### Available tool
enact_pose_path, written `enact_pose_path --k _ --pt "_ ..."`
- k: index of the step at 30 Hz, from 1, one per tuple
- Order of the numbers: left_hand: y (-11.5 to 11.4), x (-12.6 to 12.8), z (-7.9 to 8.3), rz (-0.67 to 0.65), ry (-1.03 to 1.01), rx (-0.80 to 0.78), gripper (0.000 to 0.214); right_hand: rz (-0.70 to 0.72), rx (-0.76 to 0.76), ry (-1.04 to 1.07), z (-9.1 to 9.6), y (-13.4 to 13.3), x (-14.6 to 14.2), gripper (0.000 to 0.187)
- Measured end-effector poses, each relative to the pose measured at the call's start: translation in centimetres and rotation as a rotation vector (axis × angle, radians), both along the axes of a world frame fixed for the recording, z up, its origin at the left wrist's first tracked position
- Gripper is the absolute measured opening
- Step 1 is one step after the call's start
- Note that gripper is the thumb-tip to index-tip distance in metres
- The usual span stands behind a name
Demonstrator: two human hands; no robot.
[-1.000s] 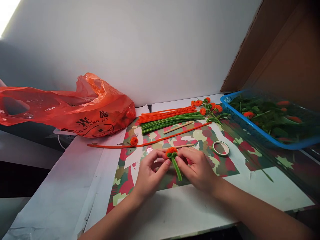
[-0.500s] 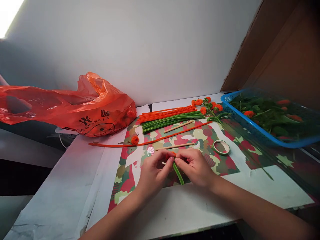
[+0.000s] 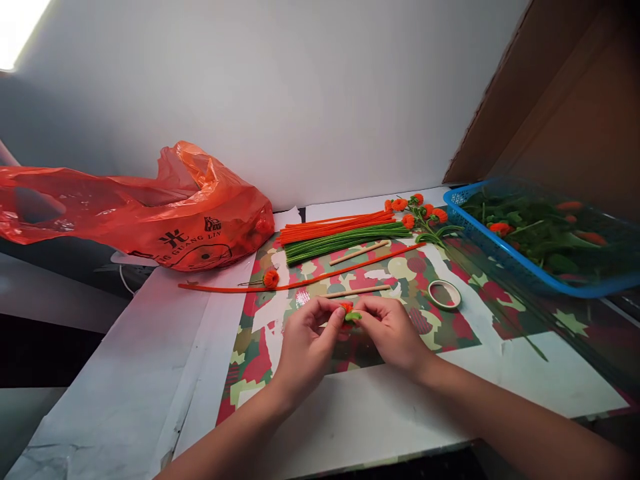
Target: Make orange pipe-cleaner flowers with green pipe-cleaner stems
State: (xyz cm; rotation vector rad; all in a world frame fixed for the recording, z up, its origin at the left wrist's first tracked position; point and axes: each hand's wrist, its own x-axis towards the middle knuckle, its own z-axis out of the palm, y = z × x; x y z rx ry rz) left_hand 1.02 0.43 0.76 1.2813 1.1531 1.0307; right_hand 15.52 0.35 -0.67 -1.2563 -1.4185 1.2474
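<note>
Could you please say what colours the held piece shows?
The piece shows orange and green, best in the head view.

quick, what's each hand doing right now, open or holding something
Left hand: closed, pinching the small orange flower.
Right hand: closed, thumb and fingers at the flower's green strip.

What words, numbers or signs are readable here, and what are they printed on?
"光": the red plastic bag.
"GUANG LIN": same bag; the letters just before it are creased and unclear.
The boxy black emblem on the bag: too blurred to read.
Nothing else legible.
</note>
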Motion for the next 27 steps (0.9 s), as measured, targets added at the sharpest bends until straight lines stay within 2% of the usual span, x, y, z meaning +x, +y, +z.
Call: enact_pose_path --k 3,6,9,12,14,16,22,27 --pt "0.0 0.2 -0.3 0.025 -0.053 -0.066 0.020 -0.007 -0.051 0.052 -0.3 0.1 0.0 0.029" --pt "0.4 0.0 -0.4 0.035 -0.165 -0.194 0.020 -0.008 -0.014 0.026 0.1 0.2 0.4 0.033" --pt "0.6 -0.2 -0.4 0.055 -0.273 -0.265 0.020 -0.036 0.159 -0.136 0.7 -0.1 0.7 0.026" --pt "0.6 -0.3 -0.5 0.039 -0.301 -0.244 0.018 -0.053 0.401 -0.339 1.0 -0.4 0.6 0.010" --pt "0.5 -0.4 -0.5 0.012 -0.270 -0.200 0.015 -0.029 0.488 -0.409 0.9 -0.5 0.5 0.011" --pt "0.6 -0.6 -0.4 -0.042 -0.202 -0.150 0.014 0.032 0.511 -0.439 0.7 -0.4 0.6 0.014" --pt "1.1 -1.5 0.6 -0.258 0.183 0.133 0.014 0.167 0.543 -0.605 0.6 0.1 1.5 0.014" --pt "1.2 -1.6 0.4 -0.194 0.228 0.107 0.016 0.158 0.436 -0.596 0.9 0.1 1.3 0.016"
